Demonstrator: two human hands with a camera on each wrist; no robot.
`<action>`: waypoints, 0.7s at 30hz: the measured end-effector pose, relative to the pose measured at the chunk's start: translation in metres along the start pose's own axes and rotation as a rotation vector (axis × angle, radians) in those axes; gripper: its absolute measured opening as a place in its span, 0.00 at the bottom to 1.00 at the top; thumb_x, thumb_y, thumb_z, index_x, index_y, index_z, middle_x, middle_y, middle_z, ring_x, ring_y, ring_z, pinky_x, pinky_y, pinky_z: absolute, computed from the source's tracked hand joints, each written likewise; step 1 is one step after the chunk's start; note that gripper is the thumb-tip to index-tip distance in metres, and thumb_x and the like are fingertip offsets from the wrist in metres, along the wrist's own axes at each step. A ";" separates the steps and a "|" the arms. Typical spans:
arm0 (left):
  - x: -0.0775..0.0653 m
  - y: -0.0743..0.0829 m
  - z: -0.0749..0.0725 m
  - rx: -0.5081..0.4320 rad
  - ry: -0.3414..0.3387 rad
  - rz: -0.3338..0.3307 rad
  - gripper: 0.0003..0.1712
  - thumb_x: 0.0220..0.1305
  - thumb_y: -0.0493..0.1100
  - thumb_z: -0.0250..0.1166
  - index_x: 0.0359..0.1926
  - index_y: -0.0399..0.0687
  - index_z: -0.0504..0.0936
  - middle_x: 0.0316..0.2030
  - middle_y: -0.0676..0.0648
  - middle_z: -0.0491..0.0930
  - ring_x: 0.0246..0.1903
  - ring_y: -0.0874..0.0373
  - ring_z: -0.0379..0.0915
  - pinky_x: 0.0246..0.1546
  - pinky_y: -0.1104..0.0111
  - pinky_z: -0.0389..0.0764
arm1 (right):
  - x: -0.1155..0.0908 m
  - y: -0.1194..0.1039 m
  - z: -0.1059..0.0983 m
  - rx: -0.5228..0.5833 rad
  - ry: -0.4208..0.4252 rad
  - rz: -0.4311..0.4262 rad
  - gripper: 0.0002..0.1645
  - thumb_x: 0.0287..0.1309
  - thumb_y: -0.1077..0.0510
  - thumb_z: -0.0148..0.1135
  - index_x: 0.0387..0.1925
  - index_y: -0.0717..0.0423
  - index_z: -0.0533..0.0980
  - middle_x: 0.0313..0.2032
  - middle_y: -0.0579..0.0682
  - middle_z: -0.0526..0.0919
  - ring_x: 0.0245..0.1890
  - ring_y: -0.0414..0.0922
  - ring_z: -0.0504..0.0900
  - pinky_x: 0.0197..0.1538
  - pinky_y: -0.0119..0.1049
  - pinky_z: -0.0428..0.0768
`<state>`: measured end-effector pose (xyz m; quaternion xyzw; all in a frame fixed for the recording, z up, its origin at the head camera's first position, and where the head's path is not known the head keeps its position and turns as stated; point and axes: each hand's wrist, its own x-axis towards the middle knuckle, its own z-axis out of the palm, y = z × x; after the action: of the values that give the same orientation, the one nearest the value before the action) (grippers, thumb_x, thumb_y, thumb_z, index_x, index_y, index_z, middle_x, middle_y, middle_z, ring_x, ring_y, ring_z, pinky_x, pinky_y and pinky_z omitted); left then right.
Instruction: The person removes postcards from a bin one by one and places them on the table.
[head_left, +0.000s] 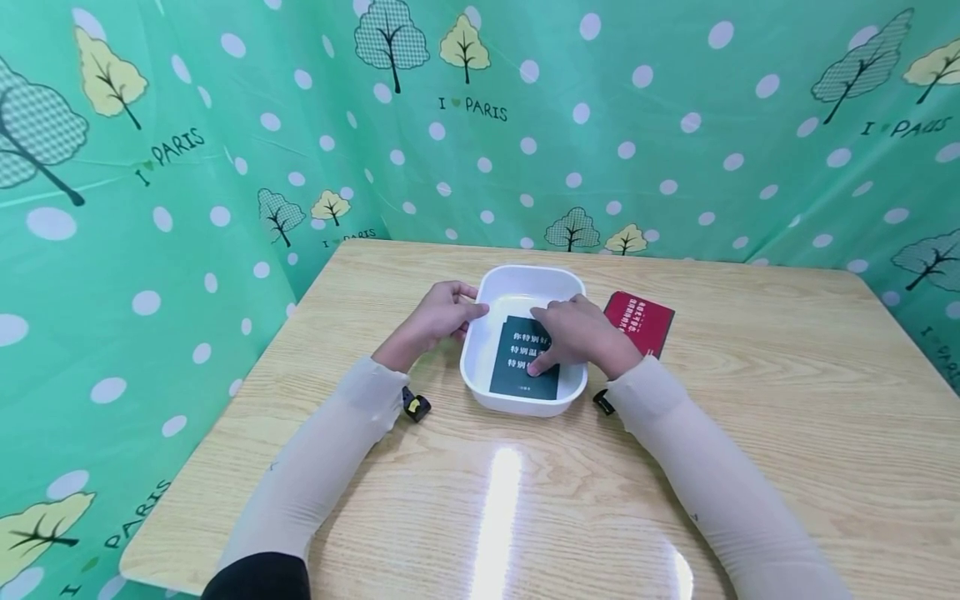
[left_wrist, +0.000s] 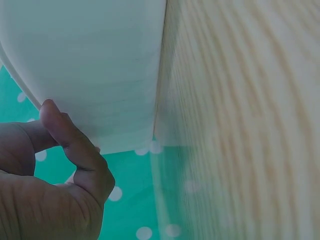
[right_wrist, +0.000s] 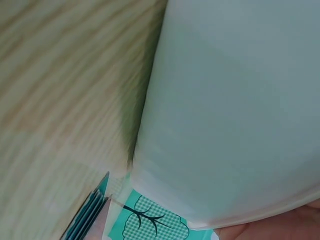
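Note:
Near the middle of the table stands a white plastic basin point(head_left: 468, 367), its side wall filling much of both wrist views. My left hand point(head_left: 447, 310) pinches its left rim, and in the left wrist view the left thumb and a finger point(left_wrist: 75, 140) meet at the rim. Inside the basin lies a dark green booklet point(head_left: 506, 383) with white lettering. My right hand point(head_left: 581, 333) reaches over the right rim, its thumb on the booklet's face and another fingertip near its far edge. Its remaining fingers are hidden; I cannot tell whether they grip the booklet.
Just right of the basin lies a red booklet point(head_left: 652, 321) with white lettering, partly behind my right wrist. A small black item point(head_left: 416, 406) shows at my left wrist, another point(head_left: 603, 402) at my right. A green patterned curtain point(head_left: 630, 108) hangs behind the wooden table point(head_left: 765, 375).

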<state>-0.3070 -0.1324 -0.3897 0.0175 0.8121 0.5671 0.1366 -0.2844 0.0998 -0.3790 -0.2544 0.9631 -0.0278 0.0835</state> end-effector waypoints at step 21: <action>0.000 0.000 -0.002 -0.011 -0.016 -0.001 0.18 0.64 0.39 0.66 0.52 0.40 0.72 0.32 0.42 0.78 0.21 0.58 0.72 0.20 0.67 0.78 | -0.002 0.002 -0.005 0.153 0.104 -0.044 0.55 0.37 0.36 0.78 0.67 0.52 0.67 0.50 0.54 0.68 0.49 0.49 0.64 0.48 0.43 0.78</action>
<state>-0.3070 -0.1339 -0.3892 0.0210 0.8078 0.5714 0.1433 -0.2847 0.1030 -0.3745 -0.2665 0.9554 -0.1164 0.0518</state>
